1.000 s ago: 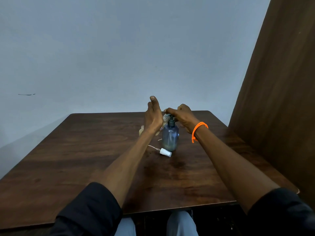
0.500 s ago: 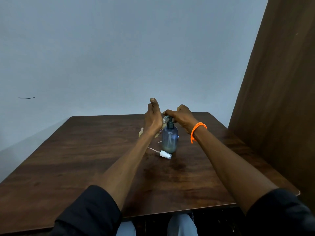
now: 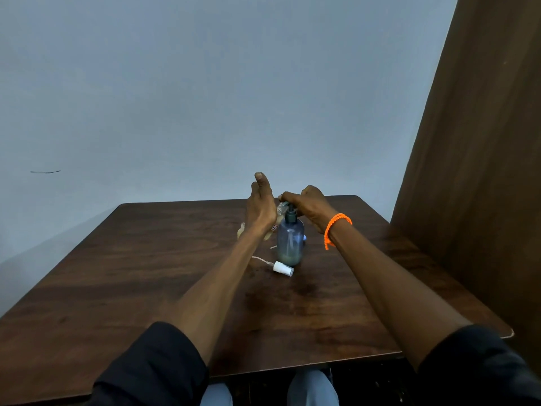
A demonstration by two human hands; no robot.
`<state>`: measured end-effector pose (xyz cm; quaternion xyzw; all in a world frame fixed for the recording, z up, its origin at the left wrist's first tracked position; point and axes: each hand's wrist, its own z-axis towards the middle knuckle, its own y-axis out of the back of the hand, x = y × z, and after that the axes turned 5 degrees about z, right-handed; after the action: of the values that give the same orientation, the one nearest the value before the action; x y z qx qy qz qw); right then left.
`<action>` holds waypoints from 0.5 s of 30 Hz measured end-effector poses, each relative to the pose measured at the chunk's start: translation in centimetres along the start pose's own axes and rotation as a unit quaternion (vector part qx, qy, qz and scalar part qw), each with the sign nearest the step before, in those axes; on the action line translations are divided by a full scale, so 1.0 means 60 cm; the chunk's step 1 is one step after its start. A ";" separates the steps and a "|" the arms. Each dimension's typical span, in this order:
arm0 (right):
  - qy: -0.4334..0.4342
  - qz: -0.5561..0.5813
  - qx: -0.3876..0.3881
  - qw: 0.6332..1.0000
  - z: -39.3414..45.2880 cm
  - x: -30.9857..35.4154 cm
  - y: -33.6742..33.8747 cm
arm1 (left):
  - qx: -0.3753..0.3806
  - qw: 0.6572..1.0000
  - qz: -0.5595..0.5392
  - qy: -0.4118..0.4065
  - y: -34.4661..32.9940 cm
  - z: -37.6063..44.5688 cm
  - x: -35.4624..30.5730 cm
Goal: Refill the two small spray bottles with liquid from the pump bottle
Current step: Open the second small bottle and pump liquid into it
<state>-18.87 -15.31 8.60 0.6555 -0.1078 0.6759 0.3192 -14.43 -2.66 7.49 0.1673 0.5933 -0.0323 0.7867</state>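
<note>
A translucent blue pump bottle stands upright near the middle of the wooden table, with a little pale liquid at its bottom. My right hand is closed over its dark pump head. My left hand holds a small clear spray bottle tilted against the pump nozzle; most of that bottle is hidden by my hand. A white spray cap with its thin dip tube lies on the table just in front of the pump bottle. A second small pale bottle shows partly behind my left wrist.
A brown wooden panel rises along the table's right side. A pale wall stands behind the table. An orange bracelet circles my right wrist. My knees show under the table's near edge.
Both hands stay at the pump head with hardly any shift. The view has tilted slightly, so the bottles sit a little lower in the picture than a second ago.
</note>
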 end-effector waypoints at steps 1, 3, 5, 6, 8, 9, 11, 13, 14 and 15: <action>-0.008 0.009 0.005 1.000 -0.001 -0.004 -0.003 | -0.001 1.000 0.003 0.006 0.000 0.002 0.001; -0.016 0.012 0.011 1.000 -0.003 -0.014 -0.010 | -0.001 1.000 0.003 0.014 0.000 0.001 0.005; -0.004 0.009 0.000 1.000 -0.003 -0.018 -0.008 | 0.000 1.000 0.000 0.013 -0.002 -0.001 0.006; 0.005 0.010 -0.010 1.000 -0.002 -0.016 -0.005 | 0.001 1.000 -0.002 0.013 -0.004 -0.003 0.005; 0.016 -0.001 -0.019 1.000 -0.004 -0.007 0.000 | 0.003 1.000 -0.005 0.008 -0.009 -0.006 0.001; 0.015 -0.009 -0.015 1.000 -0.005 -0.002 0.003 | 0.002 1.000 -0.005 0.003 -0.010 -0.007 0.001; 0.009 -0.013 -0.012 1.000 -0.004 0.005 0.005 | 0.001 1.000 0.002 -0.007 -0.010 -0.004 0.000; -0.002 -0.003 -0.009 1.000 -0.006 0.000 0.001 | -0.004 1.000 -0.001 -0.007 -0.009 -0.001 0.002; -0.007 0.007 -0.009 1.000 -0.006 -0.004 -0.002 | -0.004 1.000 -0.002 -0.005 -0.009 0.002 0.004; -0.012 0.013 -0.008 1.000 -0.008 -0.008 -0.005 | -0.005 1.000 -0.004 0.001 -0.008 0.003 0.005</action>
<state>-19.14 -14.93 7.97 0.6594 -0.1257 0.6712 0.3143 -14.31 -3.14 7.14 0.1613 0.5946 -0.0326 0.7870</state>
